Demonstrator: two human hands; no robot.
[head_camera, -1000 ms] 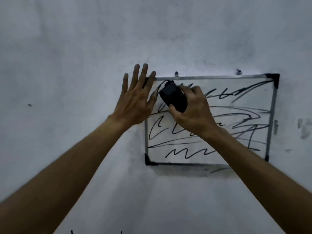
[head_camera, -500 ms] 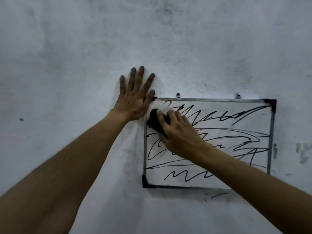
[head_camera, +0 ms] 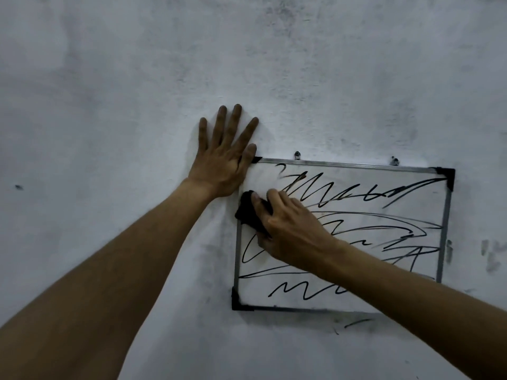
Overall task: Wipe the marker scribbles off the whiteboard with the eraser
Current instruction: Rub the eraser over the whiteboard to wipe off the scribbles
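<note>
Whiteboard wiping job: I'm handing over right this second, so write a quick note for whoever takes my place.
Left hand: flat, fingers straight, on the wall at the top left corner of the whiteboard, thumb against that corner.
Right hand: grips the black eraser, pressed to the board at its left edge, upper half.
Done: only a small patch in the top left corner looks clean.
Left: black scribbles cover nearly all the rest, from the top rows to the bottom wavy line. Wipe rightward and down.
</note>
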